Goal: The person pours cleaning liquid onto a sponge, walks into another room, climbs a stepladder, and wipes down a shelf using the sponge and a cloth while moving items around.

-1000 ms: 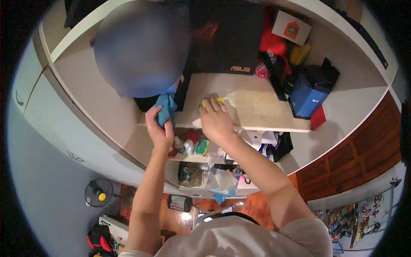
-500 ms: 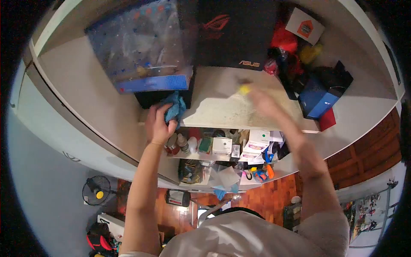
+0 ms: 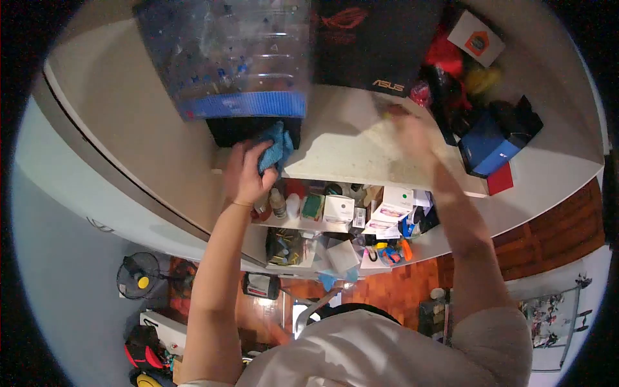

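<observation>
My left hand (image 3: 248,171) is closed on a crumpled blue cloth (image 3: 277,148) at the left front of the upper shelf. Just behind the cloth stands a black box (image 3: 222,132), with a clear plastic package with a blue lower band (image 3: 245,105) over it. My right hand (image 3: 412,132), smeared by motion, is over the right part of the pale shelf board (image 3: 335,151). It grips a small brush-like tool (image 3: 388,109) with a yellow part and a dark end, its exact kind blurred. Stains mark the board near this hand.
A black ASUS box (image 3: 380,45) leans at the back. To the right stand a blue box (image 3: 487,145), a red card (image 3: 500,178) and a white box (image 3: 476,39). Lower shelves hold white boxes (image 3: 338,209), bottles (image 3: 278,203) and several small items. A fan (image 3: 138,277) stands lower left.
My right hand has moved the tool a little back and to the right over the board. My left hand keeps hold of the cloth, and the whole view has shifted slightly.
</observation>
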Tool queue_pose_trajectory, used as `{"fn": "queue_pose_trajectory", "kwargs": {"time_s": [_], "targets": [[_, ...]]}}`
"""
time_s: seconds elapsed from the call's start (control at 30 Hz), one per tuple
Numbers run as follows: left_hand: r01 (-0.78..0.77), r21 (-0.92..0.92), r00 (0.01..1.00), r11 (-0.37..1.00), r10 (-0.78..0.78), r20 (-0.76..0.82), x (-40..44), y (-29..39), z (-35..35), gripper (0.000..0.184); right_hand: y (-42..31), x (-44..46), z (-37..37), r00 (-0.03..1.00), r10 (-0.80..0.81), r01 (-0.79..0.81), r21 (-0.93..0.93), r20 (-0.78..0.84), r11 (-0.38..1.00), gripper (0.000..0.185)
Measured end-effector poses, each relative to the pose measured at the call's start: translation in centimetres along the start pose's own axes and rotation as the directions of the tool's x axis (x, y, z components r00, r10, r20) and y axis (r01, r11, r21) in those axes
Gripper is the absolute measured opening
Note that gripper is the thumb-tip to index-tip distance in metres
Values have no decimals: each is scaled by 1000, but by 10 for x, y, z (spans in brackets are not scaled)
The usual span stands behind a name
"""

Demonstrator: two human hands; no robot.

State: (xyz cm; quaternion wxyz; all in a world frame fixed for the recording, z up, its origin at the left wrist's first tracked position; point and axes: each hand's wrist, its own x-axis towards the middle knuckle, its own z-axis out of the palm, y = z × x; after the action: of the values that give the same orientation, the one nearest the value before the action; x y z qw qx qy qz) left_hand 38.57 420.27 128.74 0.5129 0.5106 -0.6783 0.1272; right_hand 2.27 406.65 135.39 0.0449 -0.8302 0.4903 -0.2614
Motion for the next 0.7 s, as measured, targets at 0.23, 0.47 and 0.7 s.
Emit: {"fn": "queue_pose_trajectory", "kwargs": {"time_s": [0.23, 0.47, 0.7], "targets": [[2, -8, 999, 1000, -2, -39, -2, 1, 5, 47, 25, -24, -36, 999, -44, 49, 328, -23, 943, 22], [-42, -32, 996, 999, 39, -80, 1, 0, 6, 47, -86, -76, -17, 978, -188, 189, -7, 88, 982, 18], [-10, 2, 997, 1000, 10, -70, 3, 5, 2, 45, -27, -61, 22, 983, -53, -7, -330, -175, 944, 24]]}}
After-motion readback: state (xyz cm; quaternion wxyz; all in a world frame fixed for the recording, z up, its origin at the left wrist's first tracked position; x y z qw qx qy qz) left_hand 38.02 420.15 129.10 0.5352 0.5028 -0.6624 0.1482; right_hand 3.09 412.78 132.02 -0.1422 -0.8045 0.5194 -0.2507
